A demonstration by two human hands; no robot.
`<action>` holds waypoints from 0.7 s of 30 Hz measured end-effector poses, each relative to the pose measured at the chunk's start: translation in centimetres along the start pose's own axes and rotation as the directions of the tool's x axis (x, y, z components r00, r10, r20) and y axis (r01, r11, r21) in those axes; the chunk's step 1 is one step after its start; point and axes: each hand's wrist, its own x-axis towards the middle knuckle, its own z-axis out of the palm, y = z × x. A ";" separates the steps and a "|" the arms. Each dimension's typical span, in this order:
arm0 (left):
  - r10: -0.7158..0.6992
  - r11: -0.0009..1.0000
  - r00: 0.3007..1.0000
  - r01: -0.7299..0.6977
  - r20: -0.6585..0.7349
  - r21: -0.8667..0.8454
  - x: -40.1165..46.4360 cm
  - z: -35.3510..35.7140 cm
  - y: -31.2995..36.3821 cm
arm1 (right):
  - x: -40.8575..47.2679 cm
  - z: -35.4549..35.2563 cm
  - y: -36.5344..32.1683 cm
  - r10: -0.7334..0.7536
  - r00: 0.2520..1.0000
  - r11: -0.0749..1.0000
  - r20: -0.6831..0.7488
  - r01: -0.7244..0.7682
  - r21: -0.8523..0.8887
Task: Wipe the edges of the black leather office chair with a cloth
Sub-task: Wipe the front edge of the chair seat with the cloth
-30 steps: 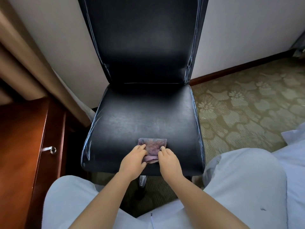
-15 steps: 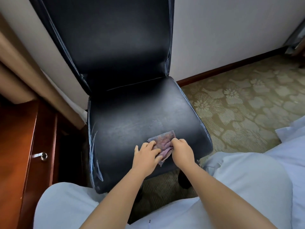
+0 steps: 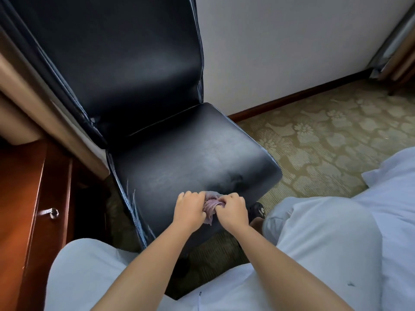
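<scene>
Cloth: purple cloth (image 3: 212, 204) bunched at the chair (image 3: 179, 158) seat's front edge.
Hands: left hand (image 3: 189, 209) and right hand (image 3: 232, 208) close together, both gripping it.
Surroundings: wooden desk (image 3: 24, 198) left, patterned carpet (image 3: 325, 135) right.

The cloth (image 3: 212, 204) lies at the chair (image 3: 179, 158) seat's front edge — between left hand (image 3: 190, 209) and right hand (image 3: 232, 209).
</scene>
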 end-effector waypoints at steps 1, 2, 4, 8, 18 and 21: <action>0.006 1.000 1.000 -0.006 -0.002 0.017 -0.2 0.0 -0.3 | -0.1 0.4 -0.4 -0.040 0.999 0.999 -0.010 0.040 -0.002; 0.004 1.000 1.000 -0.004 -0.008 0.021 -0.4 0.0 -0.7 | -0.2 0.8 -0.7 -0.064 0.998 0.998 -0.014 0.064 0.004; -0.007 1.000 1.000 0.007 -0.030 -0.022 -0.7 0.4 -1.6 | -0.2 1.7 -0.9 -0.101 0.994 0.995 -0.040 0.101 -0.005; -0.007 0.993 0.999 0.001 -0.044 -0.118 -0.6 1.1 -1.6 | 0.2 2.5 -0.1 -0.141 0.983 0.989 -0.115 0.133 -0.070; 0.027 0.998 0.999 -0.024 -0.039 0.054 4.0 0.6 0.7 | 5.4 0.1 0.6 -0.299 0.932 0.913 -0.205 0.217 -0.345; 0.037 0.998 0.998 -0.034 -0.045 0.058 4.8 0.6 1.0 | 6.4 -1.1 0.5 -0.335 0.921 0.871 -0.197 0.223 -0.438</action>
